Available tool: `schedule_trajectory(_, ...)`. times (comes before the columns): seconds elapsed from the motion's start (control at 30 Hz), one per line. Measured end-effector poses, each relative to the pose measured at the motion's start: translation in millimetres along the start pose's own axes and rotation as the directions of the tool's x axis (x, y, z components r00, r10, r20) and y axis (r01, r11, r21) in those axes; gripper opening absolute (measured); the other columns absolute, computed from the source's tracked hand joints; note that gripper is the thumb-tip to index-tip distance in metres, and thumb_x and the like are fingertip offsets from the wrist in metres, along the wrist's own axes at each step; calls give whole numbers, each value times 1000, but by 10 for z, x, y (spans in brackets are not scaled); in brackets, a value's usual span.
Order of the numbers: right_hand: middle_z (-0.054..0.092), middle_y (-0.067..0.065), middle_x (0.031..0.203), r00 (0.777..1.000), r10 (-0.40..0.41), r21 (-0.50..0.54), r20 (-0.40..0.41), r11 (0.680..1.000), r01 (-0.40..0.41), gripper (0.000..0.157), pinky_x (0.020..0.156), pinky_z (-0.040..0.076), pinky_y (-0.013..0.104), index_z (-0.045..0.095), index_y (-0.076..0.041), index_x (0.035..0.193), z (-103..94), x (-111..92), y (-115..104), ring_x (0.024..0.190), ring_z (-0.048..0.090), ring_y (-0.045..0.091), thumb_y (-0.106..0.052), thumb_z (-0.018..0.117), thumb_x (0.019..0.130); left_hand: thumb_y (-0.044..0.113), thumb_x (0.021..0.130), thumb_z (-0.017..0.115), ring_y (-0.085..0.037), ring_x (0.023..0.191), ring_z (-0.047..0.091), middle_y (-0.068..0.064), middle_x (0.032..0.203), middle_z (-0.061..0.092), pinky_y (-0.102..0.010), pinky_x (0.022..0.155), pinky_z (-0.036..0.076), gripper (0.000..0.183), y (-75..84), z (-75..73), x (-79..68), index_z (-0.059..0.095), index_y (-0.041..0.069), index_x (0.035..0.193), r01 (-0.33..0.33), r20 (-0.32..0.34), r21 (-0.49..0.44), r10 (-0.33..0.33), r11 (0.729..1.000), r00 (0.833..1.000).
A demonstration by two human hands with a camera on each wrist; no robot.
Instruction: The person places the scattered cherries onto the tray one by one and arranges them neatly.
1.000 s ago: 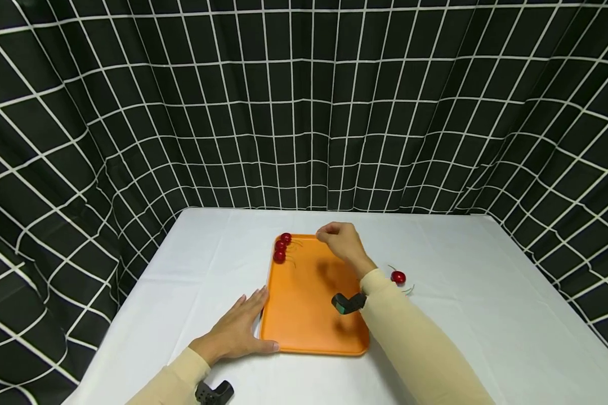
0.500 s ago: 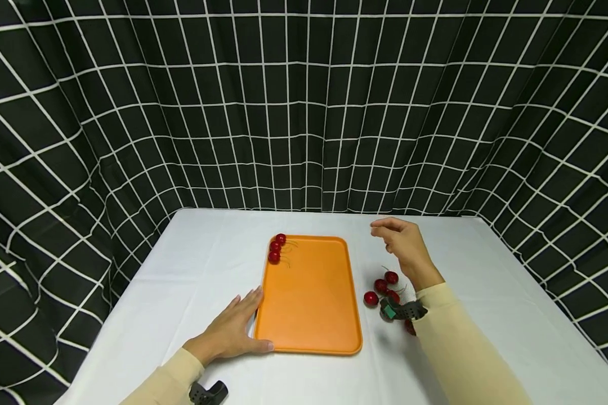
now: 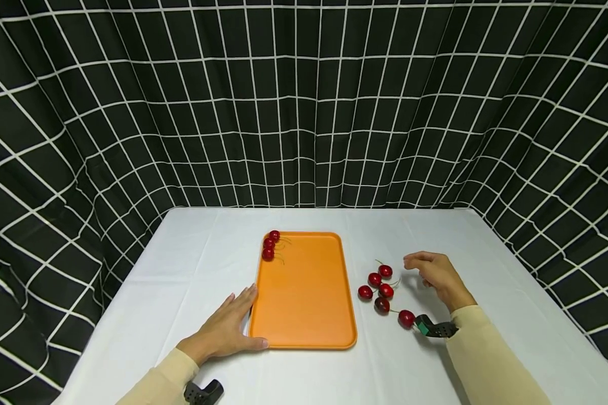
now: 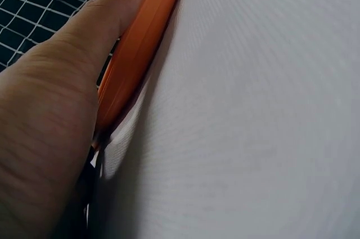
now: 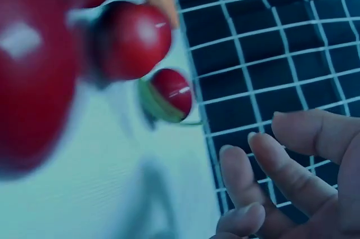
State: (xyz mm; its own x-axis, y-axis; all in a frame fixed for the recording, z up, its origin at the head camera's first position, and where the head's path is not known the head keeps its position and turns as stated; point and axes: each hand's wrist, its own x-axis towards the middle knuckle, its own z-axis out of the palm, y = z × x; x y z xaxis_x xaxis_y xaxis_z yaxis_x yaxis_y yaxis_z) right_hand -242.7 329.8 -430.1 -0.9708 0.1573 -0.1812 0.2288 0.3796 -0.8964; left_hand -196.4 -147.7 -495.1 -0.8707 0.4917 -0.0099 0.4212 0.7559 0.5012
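Observation:
An orange rectangular tray (image 3: 304, 298) lies on the white cloth, with three red cherries (image 3: 268, 254) lined up in its far left corner, stems pointing right. My left hand (image 3: 223, 332) rests at the tray's near left corner, fingers extended along the left side and thumb on the front edge. In the left wrist view that thumb (image 4: 98, 28) lies against the orange rim (image 4: 135, 53). My right hand (image 3: 438, 278) hovers right of several loose cherries (image 3: 385, 291), its fingers loosely bent and holding nothing. From the right wrist, a cherry (image 5: 171, 94) appears beyond larger blurred ones, apart from the fingertips.
The white-covered table (image 3: 208, 247) extends around the tray. A black curtain (image 3: 304, 112) with a white grid surrounds its back and sides. Each wrist wears a black camera strap; the right one (image 3: 438, 328) is close to the nearest cherry (image 3: 406, 319).
My right hand has moved from above the tray's far edge to the right, then lower beside the loose cherries, uncovering them. The left hand stays at the tray. The head view has shifted slightly.

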Motion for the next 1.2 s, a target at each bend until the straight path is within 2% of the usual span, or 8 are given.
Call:
schedule_trajectory(0.13, 62, 5, 88, 998, 18, -43, 61, 999, -15, 41, 45, 37, 26, 64, 5, 118, 36, 7, 148, 53, 40, 12, -18, 68, 85, 74, 66, 69, -14, 143, 11, -1, 158, 13, -34, 116, 3, 122, 2, -3, 0, 19, 5, 154, -4, 1, 2, 4, 1000, 1000)
schedule_trajectory(0.23, 58, 3, 71, 995, 19, -100, 96, 995, -10, 36, 43, 35, 26, 68, 3, 113, 84, 8, 203, 52, 41, 13, -20, 69, 85, 75, 66, 68, -14, 143, 11, -2, 158, 14, -34, 116, 3, 122, -1, 5, -3, 19, 5, 154, -5, 0, 3, 5, 1000, 1000)
schedule_trajectory(0.33, 53, 2, 64, 992, 20, -132, 125, 991, -3, 31, 42, 33, 25, 69, 1, 108, 126, 7, 222, 50, 40, 12, -20, 71, 85, 75, 66, 68, -14, 143, 11, -2, 158, 14, -34, 116, 3, 122, -7, 15, -7, 19, 5, 154, -5, -2, -3, 5, 1000, 1000)
schedule_trajectory(0.5, 57, 3, 70, 993, 17, -135, 113, 991, -1, 26, 41, 33, 24, 71, 1, 104, 162, -7, 233, 50, 41, 12, -17, 73, 85, 75, 66, 68, -13, 143, 10, 0, 158, 12, -33, 116, 2, 122, -8, 16, -8, 18, 6, 154, 8, 7, 4, -8, 1000, 1000)
schedule_trajectory(0.73, 60, 3, 66, 994, 4, -105, 109, 994, 7, 30, 43, 35, 25, 70, 4, 106, 119, -54, 212, 53, 44, 13, -16, 73, 85, 76, 67, 67, -13, 143, 11, -1, 158, 12, -32, 116, 3, 122, -6, 12, 6, 18, 6, 154, 5, 2, 14, -5, 1000, 1000)
schedule_trajectory(1.0, 70, 6, 84, 992, -24, -98, 120, 995, 36, 32, 48, 41, 28, 68, 7, 108, 3, -140, 156, 60, 48, 17, -17, 72, 87, 76, 66, 68, -13, 143, 11, -1, 158, 12, -32, 116, 2, 122, -21, 22, 9, 19, 6, 154, 0, -2, 6, 0, 1000, 1000)
schedule_trajectory(1.2, 70, 4, 89, 991, -49, -86, 126, 994, 60, 33, 50, 41, 29, 69, 6, 110, -31, -189, -22, 65, 48, 18, -19, 70, 88, 76, 66, 67, -13, 143, 11, 0, 159, 12, -33, 116, 2, 122, -22, 20, 9, 19, 6, 154, 1, -2, 16, -1, 1000, 1000)
